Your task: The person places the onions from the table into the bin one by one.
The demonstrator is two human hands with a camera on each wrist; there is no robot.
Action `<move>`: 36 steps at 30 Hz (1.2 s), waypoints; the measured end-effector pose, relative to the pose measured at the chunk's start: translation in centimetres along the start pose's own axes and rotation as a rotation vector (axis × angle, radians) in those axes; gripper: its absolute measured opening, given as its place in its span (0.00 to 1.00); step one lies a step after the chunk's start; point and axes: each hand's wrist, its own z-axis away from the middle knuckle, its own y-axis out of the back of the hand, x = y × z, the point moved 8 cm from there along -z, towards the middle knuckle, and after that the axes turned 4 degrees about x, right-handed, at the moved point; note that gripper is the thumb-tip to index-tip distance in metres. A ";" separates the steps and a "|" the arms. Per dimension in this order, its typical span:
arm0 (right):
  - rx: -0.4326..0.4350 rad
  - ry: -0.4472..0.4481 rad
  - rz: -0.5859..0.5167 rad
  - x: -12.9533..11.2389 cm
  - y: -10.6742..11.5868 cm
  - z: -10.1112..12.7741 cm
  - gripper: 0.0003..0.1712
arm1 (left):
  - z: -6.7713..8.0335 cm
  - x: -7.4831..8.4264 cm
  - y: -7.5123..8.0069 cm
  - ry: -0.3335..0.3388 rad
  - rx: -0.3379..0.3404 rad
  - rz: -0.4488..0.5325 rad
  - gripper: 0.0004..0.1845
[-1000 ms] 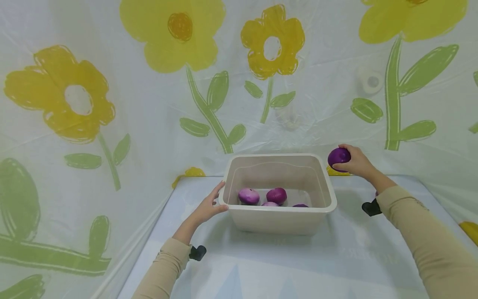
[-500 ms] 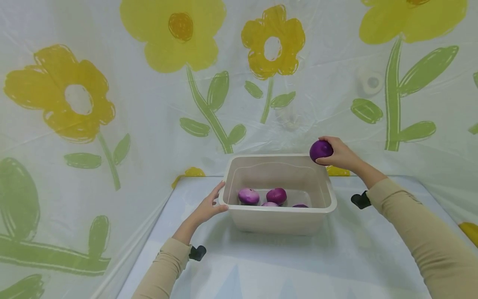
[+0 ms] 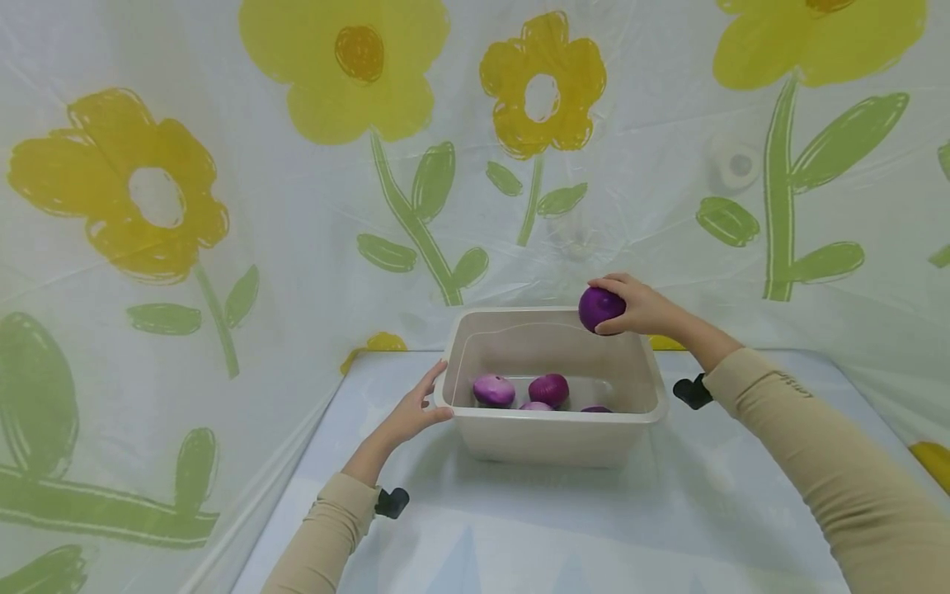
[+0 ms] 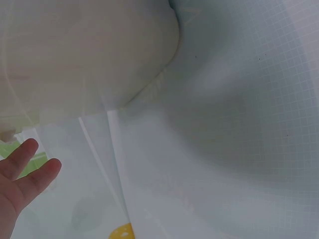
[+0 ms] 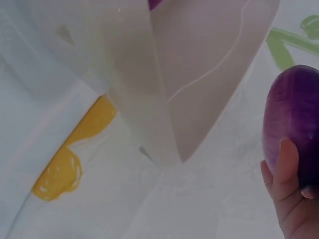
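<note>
Your left hand [image 3: 406, 418] rests with relaxed fingers against the left rim of the beige tub [image 3: 552, 437], where four purple onions [image 3: 549, 388] already lie. Your right hand [image 3: 644, 307] grips another purple onion [image 3: 599, 308] above the tub's back right corner, not yet dropped in

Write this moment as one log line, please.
right hand: holds purple onion over tub | left hand: touches tub rim | tub: onions inside
</note>
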 end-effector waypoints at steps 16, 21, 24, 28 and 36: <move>0.027 0.000 0.033 1.7 1.4 1.1 0.35 | 0.0 -0.4 0.0 0.006 0.008 -0.009 0.52; 0.054 -0.053 0.027 4.1 2.9 2.2 0.35 | 0.0 -0.5 -0.1 0.020 0.011 -0.006 0.52; 0.060 -0.081 0.023 5.8 3.7 3.1 0.35 | 0.0 -0.5 -0.1 0.017 0.011 -0.008 0.52; 0.070 -0.139 0.044 8.9 4.5 4.6 0.36 | 0.0 -0.6 -0.1 0.020 0.009 -0.007 0.52; 0.169 -0.213 0.142 16.0 5.1 8.5 0.33 | 0.0 -0.5 -0.3 0.011 -0.007 0.000 0.51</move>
